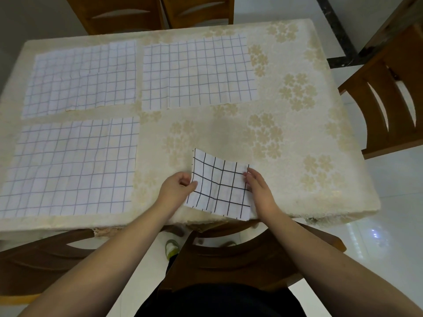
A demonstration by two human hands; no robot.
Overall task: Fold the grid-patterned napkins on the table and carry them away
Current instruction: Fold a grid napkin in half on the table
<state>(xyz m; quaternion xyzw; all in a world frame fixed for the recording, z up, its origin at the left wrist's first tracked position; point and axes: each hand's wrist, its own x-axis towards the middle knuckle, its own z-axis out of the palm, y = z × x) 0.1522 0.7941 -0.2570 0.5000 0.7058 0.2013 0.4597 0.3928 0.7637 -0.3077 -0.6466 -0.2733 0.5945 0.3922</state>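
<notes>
A folded white napkin with a black grid (pixel 220 183) is held a little above the near edge of the table, its far edge bowed upward. My left hand (pixel 177 187) pinches its left edge between thumb and fingers. My right hand (pixel 257 185) grips its right edge. Three more grid napkins lie flat and unfolded on the table: one at the near left (pixel 71 167), one at the far left (pixel 83 77), one at the far middle (pixel 198 72).
The table wears a cream floral tablecloth (pixel 297 124). Wooden chairs stand around it: one right in front of me (pixel 240 255), one at the near left (pixel 34 259), one on the right (pixel 386 106), two at the far side (pixel 128 13). The floor is white tile.
</notes>
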